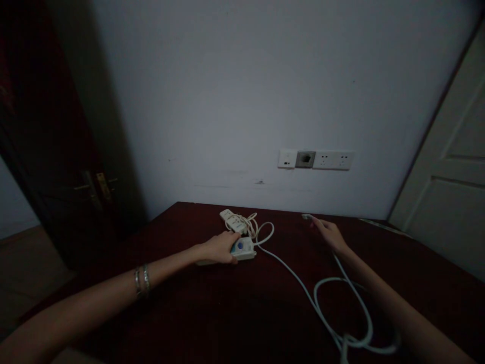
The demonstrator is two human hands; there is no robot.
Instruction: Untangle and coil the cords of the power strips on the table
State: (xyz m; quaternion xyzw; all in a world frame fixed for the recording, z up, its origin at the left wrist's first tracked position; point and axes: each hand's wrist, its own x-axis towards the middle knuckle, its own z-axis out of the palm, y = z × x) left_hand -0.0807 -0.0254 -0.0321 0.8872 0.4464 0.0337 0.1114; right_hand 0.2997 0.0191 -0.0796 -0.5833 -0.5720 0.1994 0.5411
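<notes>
My left hand (pixel 219 247) is closed over a white power strip (pixel 247 247) lying on the dark red table (pixel 227 313). Its fingers wrap across the body, leaving the end with a blue button in sight. From that end a thick white cord (pixel 293 275) runs right and loops near the table's front. Farther right, my right hand (pixel 329 235) pinches the cord's plug (pixel 306 216) at the far side of the table, close to the wall. The plug's pins are too small to make out. Behind the left hand lies a second, smaller power strip (pixel 233 221) with its thin cord bundled.
Wall sockets (pixel 332 160) sit above the table's back edge, beside a grey network outlet (pixel 305 159) and a white wall plate (pixel 287 158). A dark door (pixel 56 151) with a handle stands at left, a white door (pixel 454 167) at right. A thin flat strip (pixel 382 226) lies at the back right.
</notes>
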